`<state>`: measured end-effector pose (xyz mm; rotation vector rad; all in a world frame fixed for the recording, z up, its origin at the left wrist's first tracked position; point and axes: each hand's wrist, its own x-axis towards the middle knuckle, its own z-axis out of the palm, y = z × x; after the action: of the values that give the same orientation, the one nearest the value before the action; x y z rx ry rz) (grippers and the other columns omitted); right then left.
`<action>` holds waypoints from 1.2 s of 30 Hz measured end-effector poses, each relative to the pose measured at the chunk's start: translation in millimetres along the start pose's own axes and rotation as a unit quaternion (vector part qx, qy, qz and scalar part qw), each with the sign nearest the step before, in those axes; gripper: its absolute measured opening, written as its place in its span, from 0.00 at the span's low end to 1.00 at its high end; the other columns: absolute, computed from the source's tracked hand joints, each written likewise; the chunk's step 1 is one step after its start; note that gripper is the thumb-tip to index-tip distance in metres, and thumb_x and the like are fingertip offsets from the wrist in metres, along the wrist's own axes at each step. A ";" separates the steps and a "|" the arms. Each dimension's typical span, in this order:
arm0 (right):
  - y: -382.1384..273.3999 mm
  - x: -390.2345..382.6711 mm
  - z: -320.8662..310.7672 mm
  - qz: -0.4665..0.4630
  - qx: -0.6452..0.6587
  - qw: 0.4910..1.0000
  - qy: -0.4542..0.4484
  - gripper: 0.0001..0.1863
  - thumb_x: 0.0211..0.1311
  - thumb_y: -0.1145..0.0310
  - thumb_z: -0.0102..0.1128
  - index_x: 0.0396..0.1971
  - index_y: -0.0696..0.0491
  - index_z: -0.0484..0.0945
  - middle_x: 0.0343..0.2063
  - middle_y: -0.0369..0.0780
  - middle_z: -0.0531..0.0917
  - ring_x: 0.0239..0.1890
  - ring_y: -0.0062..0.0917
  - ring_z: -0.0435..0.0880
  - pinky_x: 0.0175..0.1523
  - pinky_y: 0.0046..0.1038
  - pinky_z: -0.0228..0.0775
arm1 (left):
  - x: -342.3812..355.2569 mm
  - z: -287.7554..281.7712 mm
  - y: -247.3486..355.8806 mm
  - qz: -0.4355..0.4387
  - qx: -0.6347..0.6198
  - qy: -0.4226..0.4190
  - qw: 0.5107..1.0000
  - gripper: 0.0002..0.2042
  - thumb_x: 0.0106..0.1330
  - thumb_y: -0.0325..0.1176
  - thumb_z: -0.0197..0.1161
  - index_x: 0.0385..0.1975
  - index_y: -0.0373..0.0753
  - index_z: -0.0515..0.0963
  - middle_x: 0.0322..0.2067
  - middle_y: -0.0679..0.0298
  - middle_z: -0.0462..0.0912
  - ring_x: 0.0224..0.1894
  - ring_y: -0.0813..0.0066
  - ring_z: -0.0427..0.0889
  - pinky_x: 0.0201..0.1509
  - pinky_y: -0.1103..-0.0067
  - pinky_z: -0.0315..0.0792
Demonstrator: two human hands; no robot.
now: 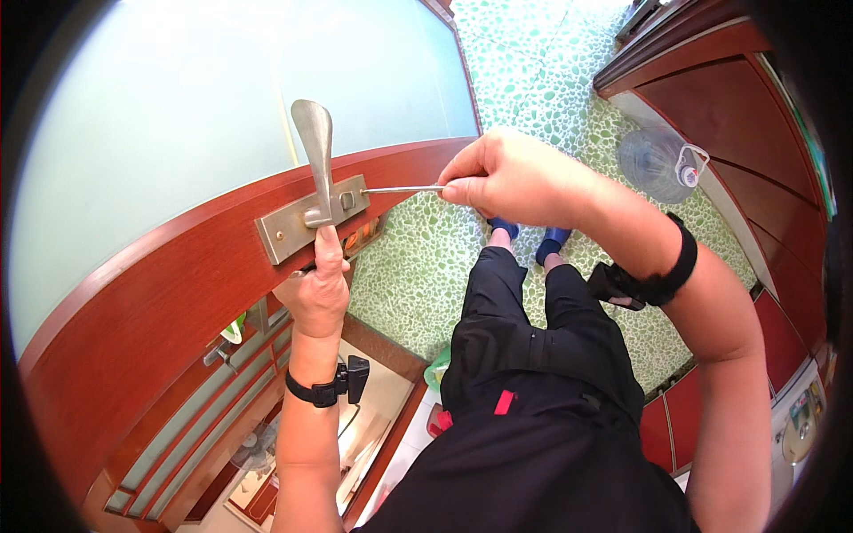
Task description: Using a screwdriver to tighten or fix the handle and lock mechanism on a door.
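My right hand (506,178) grips a thin screwdriver (400,189), held roughly sideways with its tip at the right end of a silver lock plate (275,238) on a red-brown wooden door (178,258). A silver lever handle (313,133) on the plate points toward the frosted pane (160,107). My left hand (315,289) is at the lower side of the plate, its thumb or finger pressed to the handle's base and its other fingers curled round the door's edge, partly hidden.
Green pebble-patterned floor (400,284) surrounds my blue-shod feet (551,244). A large clear water jug (653,164) stands beside red-brown cabinets (711,107) at the right. A green bag (438,373) lies low near my legs; lower left shows another glazed wooden panel (187,409).
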<state>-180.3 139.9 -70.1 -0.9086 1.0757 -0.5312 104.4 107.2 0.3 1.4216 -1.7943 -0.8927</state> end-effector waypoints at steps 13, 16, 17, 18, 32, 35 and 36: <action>36.4 -13.9 33.1 -0.400 -0.435 0.728 0.347 0.14 0.52 0.73 0.65 0.41 0.54 0.83 0.32 0.34 0.80 0.40 0.31 0.84 0.46 0.32 0.73 | 0.5 5.9 9.8 0.016 0.090 -0.038 0.995 0.10 0.76 0.30 0.68 0.51 0.32 0.82 0.45 0.61 0.86 0.26 0.82 0.79 0.23 0.83 0.75; 41.3 -13.4 28.0 -0.384 -0.405 0.754 0.346 0.14 0.52 0.73 0.66 0.41 0.52 0.84 0.31 0.35 0.81 0.39 0.31 0.84 0.44 0.34 0.76 | 4.7 10.3 4.1 0.026 0.054 -0.025 0.998 0.11 0.75 0.31 0.69 0.51 0.34 0.80 0.42 0.63 0.86 0.26 0.84 0.78 0.22 0.83 0.73; 41.6 -15.5 26.5 -0.384 -0.405 0.752 0.351 0.14 0.52 0.73 0.66 0.41 0.52 0.84 0.31 0.35 0.81 0.39 0.31 0.84 0.44 0.34 0.76 | 6.4 11.2 1.6 0.051 0.059 -0.025 0.997 0.12 0.75 0.31 0.70 0.51 0.34 0.79 0.42 0.64 0.86 0.26 0.84 0.77 0.22 0.84 0.72; 41.3 -18.4 25.5 -0.371 -0.394 0.768 0.344 0.13 0.53 0.73 0.66 0.41 0.52 0.84 0.31 0.36 0.82 0.39 0.32 0.85 0.43 0.35 0.77 | 7.2 12.7 -2.0 0.074 0.064 -0.025 0.995 0.12 0.75 0.32 0.70 0.51 0.34 0.78 0.41 0.65 0.86 0.26 0.84 0.77 0.22 0.84 0.72; 61.6 -52.4 31.1 -0.276 -0.335 0.820 0.374 0.10 0.64 0.64 0.70 0.43 0.47 0.87 0.33 0.37 0.86 0.40 0.34 0.89 0.42 0.35 0.82 | 3.1 11.3 35.3 0.131 0.055 -0.094 0.985 0.15 0.74 0.32 0.71 0.55 0.31 0.81 0.44 0.63 0.88 0.39 0.76 0.84 0.44 0.76 0.81; 79.0 -63.0 33.8 -0.216 -0.214 0.864 0.402 0.13 0.66 0.63 0.69 0.47 0.49 0.87 0.40 0.41 0.89 0.44 0.41 0.89 0.47 0.42 0.81 | 9.5 -22.3 63.5 0.029 0.134 -0.191 0.972 0.17 0.71 0.32 0.72 0.55 0.30 0.81 0.45 0.63 0.88 0.43 0.77 0.85 0.46 0.78 0.79; 86.8 -65.4 37.0 -0.219 -0.215 0.860 0.408 0.13 0.66 0.63 0.69 0.47 0.49 0.87 0.40 0.41 0.89 0.44 0.41 0.89 0.47 0.42 0.81 | 14.9 -33.3 67.4 0.006 0.204 -0.220 0.954 0.17 0.69 0.33 0.71 0.54 0.31 0.82 0.43 0.63 0.89 0.44 0.76 0.86 0.46 0.77 0.78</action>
<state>-177.6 250.0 -102.4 -1.3910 1.8142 -1.1513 94.5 100.7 76.0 1.5407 -2.4313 -0.9196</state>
